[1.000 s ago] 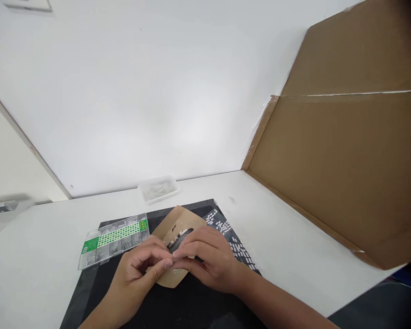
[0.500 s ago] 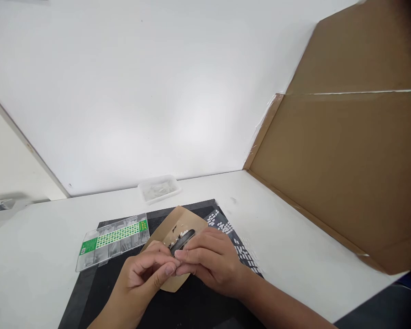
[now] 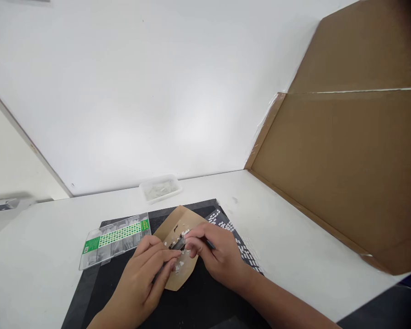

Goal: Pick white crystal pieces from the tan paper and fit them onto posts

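Note:
My right hand point(image 3: 221, 253) pinches the end of a small, slim dark grey tool point(image 3: 178, 245), whose exact kind I cannot make out. My left hand point(image 3: 147, 272) is closed, its fingertips close to the lower end of that tool. Whatever lies between its thumb and fingers is hidden or too small to name. Beneath both hands is a brown paper tray point(image 3: 171, 283), strewn with small white bits point(image 3: 182, 263) and a few dark scraps.
A black mat point(image 3: 106, 292) lies under the tray. On the left is a clear compartment box point(image 3: 89, 260) with a green label; behind stands a white plastic tub point(image 3: 160, 198). White rectangles cover a dark sheet point(image 3: 238, 237) at right. A cardboard panel point(image 3: 329, 169) rises beyond.
My hands have parted a little and the right one has turned. The dark tool has tilted and shows less of its length; more white bits are visible in the paper tray.

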`<state>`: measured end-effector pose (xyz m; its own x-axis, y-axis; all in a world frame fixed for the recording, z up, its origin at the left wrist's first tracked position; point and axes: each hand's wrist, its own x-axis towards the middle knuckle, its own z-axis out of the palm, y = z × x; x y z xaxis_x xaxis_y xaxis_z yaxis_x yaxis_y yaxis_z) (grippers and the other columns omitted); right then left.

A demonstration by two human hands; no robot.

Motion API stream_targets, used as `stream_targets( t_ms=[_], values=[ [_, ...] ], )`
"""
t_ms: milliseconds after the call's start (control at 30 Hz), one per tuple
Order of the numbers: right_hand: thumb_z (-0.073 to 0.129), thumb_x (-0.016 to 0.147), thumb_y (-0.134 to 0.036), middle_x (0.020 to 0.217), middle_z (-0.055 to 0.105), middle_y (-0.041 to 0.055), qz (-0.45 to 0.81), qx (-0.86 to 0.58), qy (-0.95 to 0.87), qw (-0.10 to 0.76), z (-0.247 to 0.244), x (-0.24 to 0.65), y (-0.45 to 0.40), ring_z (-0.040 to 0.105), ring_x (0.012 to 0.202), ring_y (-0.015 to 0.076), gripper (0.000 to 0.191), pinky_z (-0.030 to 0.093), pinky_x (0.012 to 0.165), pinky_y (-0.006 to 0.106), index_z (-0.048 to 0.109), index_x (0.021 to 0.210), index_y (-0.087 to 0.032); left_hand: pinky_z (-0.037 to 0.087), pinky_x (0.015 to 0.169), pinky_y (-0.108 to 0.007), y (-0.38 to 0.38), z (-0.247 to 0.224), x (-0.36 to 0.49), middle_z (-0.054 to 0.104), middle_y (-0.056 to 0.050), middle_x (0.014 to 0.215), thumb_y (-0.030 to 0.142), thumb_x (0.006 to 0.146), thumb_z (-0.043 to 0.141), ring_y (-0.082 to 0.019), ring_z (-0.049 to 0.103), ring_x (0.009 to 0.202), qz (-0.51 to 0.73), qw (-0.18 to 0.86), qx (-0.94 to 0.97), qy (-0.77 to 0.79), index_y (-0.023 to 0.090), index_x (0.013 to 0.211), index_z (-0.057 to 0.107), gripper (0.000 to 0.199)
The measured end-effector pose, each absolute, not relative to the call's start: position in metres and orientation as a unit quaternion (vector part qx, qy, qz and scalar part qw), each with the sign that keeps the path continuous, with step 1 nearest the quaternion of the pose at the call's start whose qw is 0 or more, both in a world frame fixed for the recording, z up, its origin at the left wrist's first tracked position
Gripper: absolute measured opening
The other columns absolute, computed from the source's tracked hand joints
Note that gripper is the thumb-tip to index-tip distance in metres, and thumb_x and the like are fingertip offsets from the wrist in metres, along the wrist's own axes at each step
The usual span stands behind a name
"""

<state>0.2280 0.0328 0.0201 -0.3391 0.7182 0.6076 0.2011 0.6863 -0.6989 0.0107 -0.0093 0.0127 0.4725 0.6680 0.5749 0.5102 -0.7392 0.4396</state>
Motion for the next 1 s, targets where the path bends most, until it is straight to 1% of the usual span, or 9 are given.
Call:
stream_targets(
  t_ms=[133,233,467,600,733,800,867,933,1000],
  values=[
    [0.056,0.100,-0.035,0.080,0.070,0.0014,0.424,-0.357,-0.674,0.489,0.011,0.226,0.040,0.061,0.053,0.0107,0.018,0.052,0.048,0.022,0.068,0.102,-0.023,0.043,0.090,-0.041,-0.010,0.014,0.010,0.065,-0.006,0.095,0.004,0.093,0.054,-0.020,0.052,0.089,0.360,0.074,0.866,0.338,0.019,0.125,0.058,0.035],
    [0.057,0.098,-0.043,0.074,0.068,-0.0002,0.504,-0.380,-0.607,0.483,0.009,0.226,0.046,0.053,0.044,0.0085,0.023,0.047,0.040,0.021,0.065,0.105,-0.022,0.043,0.092,-0.042,-0.011,0.015,0.011,0.065,-0.006,0.097,0.004,0.093,0.054,-0.021,0.052,0.089,0.347,0.061,0.873,0.338,0.019,0.126,0.057,0.036],
    [0.066,0.092,-0.046,0.066,0.064,-0.0031,0.560,-0.375,-0.584,0.453,0.018,0.228,0.050,0.045,0.038,0.0055,0.028,0.040,0.035,0.018,0.063,0.098,-0.020,0.044,0.092,-0.041,-0.009,0.013,0.008,0.066,-0.008,0.104,0.009,0.096,0.053,-0.023,0.052,0.099,0.329,0.030,0.867,0.374,0.018,0.126,0.057,0.032],
    [0.066,0.091,-0.047,0.069,0.062,-0.0021,0.537,-0.368,-0.612,0.450,0.018,0.231,0.053,0.053,0.048,0.0095,0.028,0.040,0.036,0.018,0.064,0.098,-0.020,0.048,0.091,-0.039,-0.006,0.007,0.000,0.067,-0.006,0.096,0.008,0.099,0.046,-0.022,0.053,0.097,0.328,0.029,0.860,0.391,0.021,0.135,0.053,0.039],
    [0.064,0.094,-0.042,0.080,0.063,0.0008,0.437,-0.375,-0.671,0.467,0.014,0.236,0.056,0.063,0.065,0.0135,0.021,0.050,0.052,0.024,0.066,0.092,-0.021,0.051,0.093,-0.040,-0.004,0.003,-0.004,0.069,-0.005,0.096,0.006,0.099,0.038,-0.023,0.054,0.105,0.328,0.057,0.840,0.428,0.025,0.149,0.040,0.053],
    [0.062,0.096,-0.040,0.084,0.064,0.0016,0.371,-0.386,-0.703,0.468,0.013,0.238,0.057,0.062,0.067,0.0138,0.020,0.051,0.058,0.026,0.067,0.090,-0.022,0.050,0.097,-0.043,-0.002,0.002,-0.005,0.070,-0.007,0.107,0.002,0.096,0.035,-0.024,0.052,0.112,0.338,0.063,0.825,0.449,0.025,0.157,0.026,0.066],
    [0.060,0.096,-0.039,0.082,0.064,0.0022,0.312,-0.397,-0.732,0.458,0.013,0.239,0.058,0.061,0.067,0.0149,0.020,0.050,0.058,0.027,0.068,0.090,-0.023,0.049,0.100,-0.046,-0.001,0.002,-0.006,0.064,-0.010,0.126,-0.004,0.091,0.032,-0.025,0.049,0.121,0.352,0.057,0.814,0.458,0.026,0.161,0.013,0.078],
    [0.060,0.096,-0.039,0.080,0.064,0.0026,0.269,-0.404,-0.750,0.450,0.012,0.240,0.059,0.060,0.067,0.0160,0.020,0.049,0.058,0.027,0.068,0.088,-0.023,0.049,0.102,-0.048,0.001,0.004,-0.009,0.052,-0.012,0.144,-0.006,0.087,0.033,-0.026,0.045,0.128,0.350,0.044,0.821,0.449,0.027,0.161,0.007,0.086],
    [0.059,0.097,-0.039,0.078,0.064,0.0029,0.247,-0.410,-0.753,0.451,0.011,0.241,0.061,0.059,0.067,0.0165,0.022,0.048,0.057,0.028,0.066,0.085,-0.022,0.044,0.108,-0.053,0.001,0.008,-0.013,0.043,-0.012,0.153,-0.006,0.086,0.033,-0.027,0.039,0.137,0.342,0.028,0.825,0.449,0.028,0.161,0.007,0.086]
  ],
)
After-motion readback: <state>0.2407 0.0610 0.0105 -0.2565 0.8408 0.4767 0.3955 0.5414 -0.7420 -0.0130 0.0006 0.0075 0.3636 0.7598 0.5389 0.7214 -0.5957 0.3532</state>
